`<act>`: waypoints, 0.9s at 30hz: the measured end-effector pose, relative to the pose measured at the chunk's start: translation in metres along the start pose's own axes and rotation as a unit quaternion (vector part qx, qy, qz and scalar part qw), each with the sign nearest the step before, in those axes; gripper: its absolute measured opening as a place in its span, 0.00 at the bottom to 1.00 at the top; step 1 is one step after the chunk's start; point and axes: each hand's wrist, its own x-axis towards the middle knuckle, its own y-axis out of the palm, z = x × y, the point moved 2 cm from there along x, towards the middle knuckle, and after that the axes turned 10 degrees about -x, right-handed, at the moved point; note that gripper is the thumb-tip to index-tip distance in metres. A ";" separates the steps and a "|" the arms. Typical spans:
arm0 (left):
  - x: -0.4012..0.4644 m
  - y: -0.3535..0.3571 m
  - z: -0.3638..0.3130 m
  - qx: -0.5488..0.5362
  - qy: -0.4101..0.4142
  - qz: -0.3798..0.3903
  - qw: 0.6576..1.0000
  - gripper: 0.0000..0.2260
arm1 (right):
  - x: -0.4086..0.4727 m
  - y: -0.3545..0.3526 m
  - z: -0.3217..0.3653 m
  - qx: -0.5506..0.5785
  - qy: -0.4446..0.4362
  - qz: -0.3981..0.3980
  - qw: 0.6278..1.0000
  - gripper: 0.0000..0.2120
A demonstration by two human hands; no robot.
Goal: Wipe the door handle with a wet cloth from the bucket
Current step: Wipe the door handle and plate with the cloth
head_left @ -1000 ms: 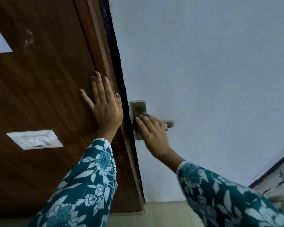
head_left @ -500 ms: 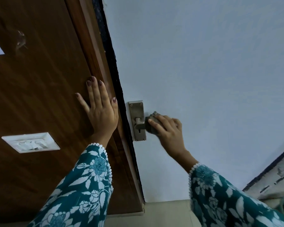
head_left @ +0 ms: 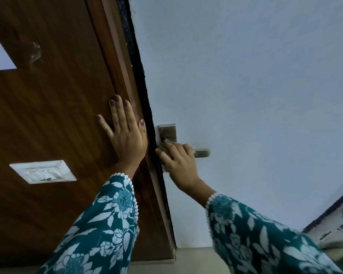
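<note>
Right hand on door handle at pale door, grip closed over cloth bunched against handle's metal plate; lever end pokes out past fingers. Left hand flat, fingers spread, pressed on brown wood panel beside frame. White switch plate lower left

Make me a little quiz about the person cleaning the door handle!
1. True or false: the left hand holds the cloth.
2. Which end of the door handle shows bare: a) the free tip, b) the end by the plate?
3. What white thing sits on the brown panel?

Key
1. False; it lies flat on the panel, and the right hand presses the cloth.
2. a
3. A switch plate.
</note>
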 end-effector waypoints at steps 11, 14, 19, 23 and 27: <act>-0.002 0.001 0.002 0.001 -0.001 0.007 1.000 0.25 | -0.029 -0.012 -0.080 -0.009 0.041 0.020 0.999 0.25; -0.001 0.002 0.002 0.007 0.000 -0.003 1.000 0.24 | -0.037 -0.017 -0.101 0.011 0.044 0.034 0.998 0.27; -0.002 0.003 0.001 0.004 -0.001 -0.008 1.000 0.24 | -0.021 -0.014 -0.071 0.002 0.015 0.025 1.000 0.24; -0.002 0.000 0.001 0.001 -0.001 0.003 1.000 0.25 | 0.002 -0.010 -0.022 0.017 0.004 0.037 0.999 0.19; -0.002 0.000 0.002 -0.001 0.004 0.016 1.000 0.25 | -0.004 -0.009 -0.040 0.011 -0.009 0.032 0.999 0.21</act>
